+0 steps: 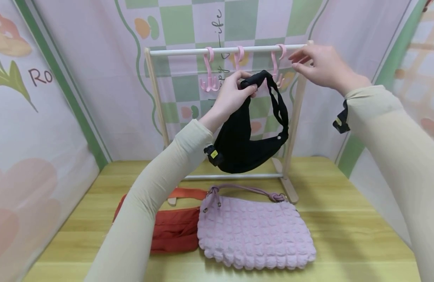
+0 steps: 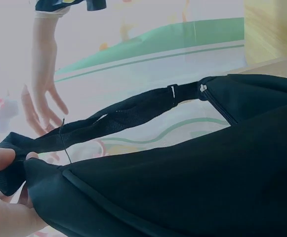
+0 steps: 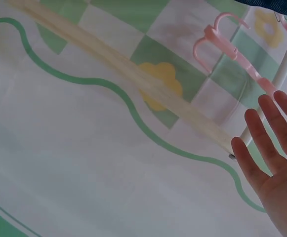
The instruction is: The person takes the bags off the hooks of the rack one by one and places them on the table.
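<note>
A black shoulder bag (image 1: 238,145) hangs in the air before the rack, its strap looped at the top. My left hand (image 1: 234,92) pinches the strap's upper end between thumb and fingers. The left wrist view shows the bag's zipper (image 2: 217,104) and its strap (image 2: 133,111) stretching away from the thumb. At the rack's right end, my right hand (image 1: 319,66) is raised with nothing in it, close to the rightmost pink hook (image 1: 281,51). Its fingers (image 3: 264,143) are spread loosely in the right wrist view, beside the white rail.
A wooden-legged rack with a white top rail (image 1: 188,51) carries three pink hooks, including a left one (image 1: 209,72) and a middle one (image 1: 239,55). On the wooden table (image 1: 344,227) lie a pink puffy handbag (image 1: 255,231) and a red bag (image 1: 176,231). Printed cloth surrounds the table.
</note>
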`<state>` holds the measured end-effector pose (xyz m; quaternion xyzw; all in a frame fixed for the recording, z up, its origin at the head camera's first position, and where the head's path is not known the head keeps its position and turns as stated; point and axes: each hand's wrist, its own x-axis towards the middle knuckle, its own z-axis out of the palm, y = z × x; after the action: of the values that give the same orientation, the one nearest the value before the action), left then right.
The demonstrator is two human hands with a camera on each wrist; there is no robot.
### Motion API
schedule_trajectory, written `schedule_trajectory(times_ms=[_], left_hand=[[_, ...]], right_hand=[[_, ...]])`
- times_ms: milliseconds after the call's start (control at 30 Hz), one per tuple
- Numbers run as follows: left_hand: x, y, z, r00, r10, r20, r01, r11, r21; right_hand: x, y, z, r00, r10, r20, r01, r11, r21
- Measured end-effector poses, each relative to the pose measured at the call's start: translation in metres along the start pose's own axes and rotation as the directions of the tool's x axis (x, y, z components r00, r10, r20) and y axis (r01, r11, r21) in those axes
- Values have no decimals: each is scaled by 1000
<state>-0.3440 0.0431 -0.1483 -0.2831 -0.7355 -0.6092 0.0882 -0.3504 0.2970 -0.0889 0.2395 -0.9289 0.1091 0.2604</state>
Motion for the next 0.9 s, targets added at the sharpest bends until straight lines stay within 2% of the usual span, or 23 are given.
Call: schedule_trajectory(times_ms=[533, 733, 900], left_hand=[[-13, 1, 3, 999, 29, -17, -29, 999, -26], [-17, 0, 6, 998, 63, -23, -63, 998, -21], [-19, -1, 7, 996, 87, -32, -88, 995, -45]], right_hand=[[-23, 0, 21, 1000, 21, 13, -22, 995, 100], [-34, 0, 29, 998, 20, -51, -16, 996, 82], [-44, -2, 36, 996, 7, -84, 3, 993, 116]])
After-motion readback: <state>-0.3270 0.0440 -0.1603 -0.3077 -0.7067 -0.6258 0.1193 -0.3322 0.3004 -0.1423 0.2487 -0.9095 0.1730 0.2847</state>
